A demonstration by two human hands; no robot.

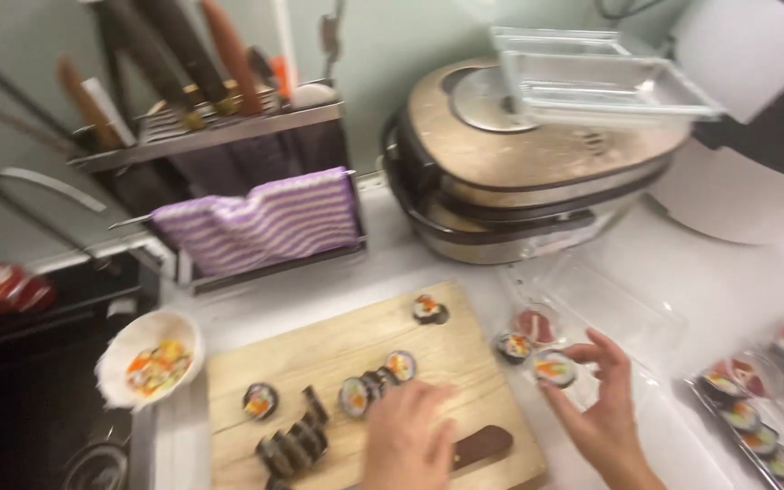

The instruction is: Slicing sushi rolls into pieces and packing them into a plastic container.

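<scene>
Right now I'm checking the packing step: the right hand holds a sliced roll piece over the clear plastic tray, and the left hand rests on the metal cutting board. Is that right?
Not quite: the cutting board is wooden, not metal. The head view shows the left hand on that light wood board beside the sliced pieces, while the right hand holds a roll piece over the clear plastic tray.

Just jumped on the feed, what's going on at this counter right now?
A person is moving cut seaweed rice rolls off a pale wooden cutting board. The right hand holds one sliced roll piece in its fingers over a clear plastic container, beside two pieces already in it. The left hand rests on the board next to a row of sliced pieces, above a brown knife handle. A white bowl of roll scraps sits left of the board.
</scene>
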